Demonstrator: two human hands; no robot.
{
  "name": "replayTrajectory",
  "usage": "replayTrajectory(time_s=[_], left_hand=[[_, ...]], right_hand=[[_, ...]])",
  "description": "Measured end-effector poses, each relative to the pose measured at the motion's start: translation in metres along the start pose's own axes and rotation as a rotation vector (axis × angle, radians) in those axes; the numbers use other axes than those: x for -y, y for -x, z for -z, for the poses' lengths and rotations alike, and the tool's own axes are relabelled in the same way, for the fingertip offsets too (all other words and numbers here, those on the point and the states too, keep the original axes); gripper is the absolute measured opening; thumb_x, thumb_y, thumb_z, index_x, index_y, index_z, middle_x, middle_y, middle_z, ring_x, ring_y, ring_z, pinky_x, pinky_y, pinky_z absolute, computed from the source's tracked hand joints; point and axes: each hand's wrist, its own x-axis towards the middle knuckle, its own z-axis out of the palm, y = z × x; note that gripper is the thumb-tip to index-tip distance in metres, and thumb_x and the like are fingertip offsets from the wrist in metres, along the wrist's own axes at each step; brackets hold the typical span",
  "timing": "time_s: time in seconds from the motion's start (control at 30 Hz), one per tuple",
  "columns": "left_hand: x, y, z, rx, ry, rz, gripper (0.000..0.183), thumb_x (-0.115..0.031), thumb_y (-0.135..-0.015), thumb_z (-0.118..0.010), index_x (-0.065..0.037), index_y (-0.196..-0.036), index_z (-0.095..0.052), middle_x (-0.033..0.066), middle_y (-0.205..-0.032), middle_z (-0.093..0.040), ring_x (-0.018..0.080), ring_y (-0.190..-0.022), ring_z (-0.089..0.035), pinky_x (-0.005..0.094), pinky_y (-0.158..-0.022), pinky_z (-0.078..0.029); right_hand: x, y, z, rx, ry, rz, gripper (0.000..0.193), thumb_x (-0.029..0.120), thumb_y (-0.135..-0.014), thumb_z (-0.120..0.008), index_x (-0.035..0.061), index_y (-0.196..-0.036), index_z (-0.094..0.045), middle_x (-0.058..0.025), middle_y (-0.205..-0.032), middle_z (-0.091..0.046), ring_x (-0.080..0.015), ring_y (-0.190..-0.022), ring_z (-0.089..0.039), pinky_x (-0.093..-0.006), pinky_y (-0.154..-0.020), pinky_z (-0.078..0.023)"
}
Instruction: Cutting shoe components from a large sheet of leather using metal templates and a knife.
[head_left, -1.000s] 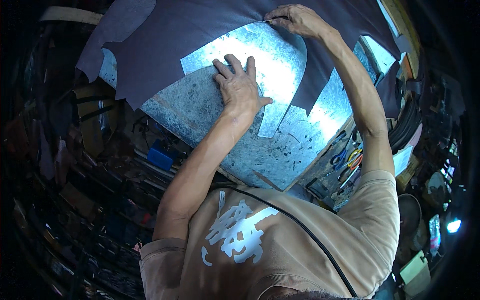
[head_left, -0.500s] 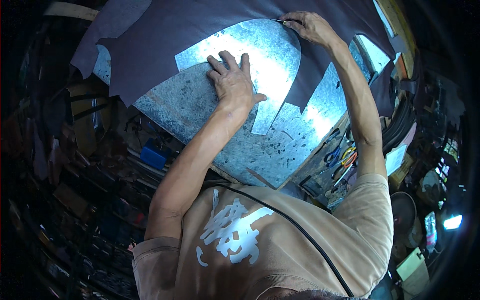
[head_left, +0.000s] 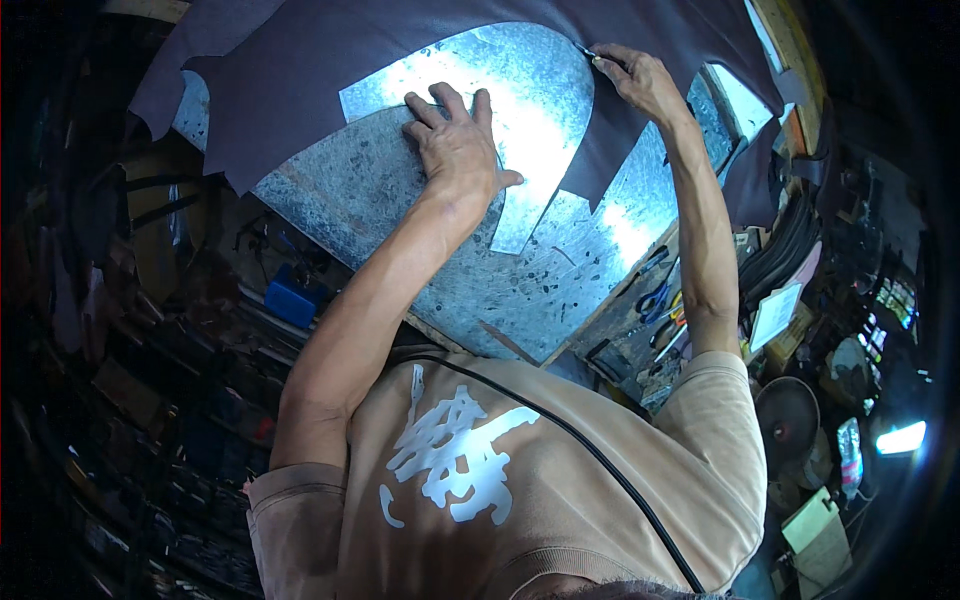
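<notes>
On mottled metal (head_left: 370, 185), left hand (head_left: 458, 150) splays; right hand (head_left: 645, 88) pinches a tool (head_left: 588, 52) (knife, perhaps).

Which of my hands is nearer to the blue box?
Left: the left hand is spread on the speckled grey surface, ahead and right of the blue box; the right hand, holding a slim tool, is farther ahead and right.

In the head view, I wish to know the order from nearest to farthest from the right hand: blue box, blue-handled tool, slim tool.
From the right hand, as the view shows:
1. Slim tool: in its fingertips, pointing left.
2. Blue-handled tool: below the hand, right of the metal surface.
3. Blue box: lower left, past the metal surface's left edge.
</notes>
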Motion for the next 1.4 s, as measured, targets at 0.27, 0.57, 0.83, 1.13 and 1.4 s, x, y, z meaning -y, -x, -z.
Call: replayTrajectory(time_s=[0.27,0.57,0.83,1.13,1.4], left_hand=[[0.000,-0.001,0.001,0.012,-0.010,-0.004,0.113,-0.069,-0.065,-0.073,-0.010,-0.149,-0.025,0.0354,-0.142,-0.022,0.0630,-0.129,-0.024,0.0605,-0.096,-0.041],[-0.012,0.000,0.009,0.003,-0.126,-0.057,0.107,-0.066,-0.069,-0.071,-0.007,-0.147,-0.029,0.0329,-0.144,-0.025,0.0558,-0.129,-0.031,0.0573,-0.104,-0.034],[-0.018,-0.008,-0.004,-0.027,-0.301,-0.776,0.073,-0.043,-0.077,-0.071,-0.016,-0.141,-0.045,0.0187,-0.148,-0.031,0.0486,-0.126,-0.039,0.0507,-0.090,-0.048],[-0.029,0.005,0.003,-0.010,-0.322,-0.717,0.094,-0.054,-0.069,-0.073,-0.017,-0.146,-0.036,0.0248,-0.148,-0.026,0.0631,-0.122,-0.033,0.0593,-0.094,-0.044],[-0.032,0.000,-0.004,-0.012,-0.331,-0.741,0.097,-0.057,-0.068,-0.076,-0.016,-0.145,-0.034,0.0274,-0.147,-0.026,0.0656,-0.121,-0.034,0.0618,-0.093,-0.043]], right_hand=[[0.020,0.048,-0.015,-0.089,-0.205,-0.252,0.035,0.027,-0.090,-0.059,0.0033,-0.115,-0.065,-0.0225,-0.097,-0.069,-0.0359,-0.093,-0.067,-0.0411,-0.083,-0.050],[0.054,0.093,-0.038,-0.232,-0.580,-0.510,0.031,0.022,-0.090,-0.059,-0.0003,-0.110,-0.066,-0.0108,-0.061,-0.062,-0.0165,-0.051,-0.059,-0.0326,-0.047,-0.046],[0.059,0.089,-0.038,-0.246,-0.563,-0.575,0.032,0.024,-0.089,-0.059,0.0018,-0.110,-0.067,-0.0128,-0.062,-0.063,-0.0194,-0.050,-0.061,-0.0333,-0.051,-0.049],[0.092,0.115,-0.061,-0.359,-0.692,-0.736,0.029,0.024,-0.090,-0.059,0.0008,-0.107,-0.066,-0.0119,-0.065,-0.063,-0.0182,-0.054,-0.061,-0.0332,-0.052,-0.048],[0.156,0.187,-0.115,-0.522,-0.679,-0.834,0.028,0.022,-0.088,-0.061,-0.0013,-0.101,-0.067,-0.0256,-0.088,-0.067,-0.0374,-0.081,-0.067,-0.0405,-0.072,-0.051]])
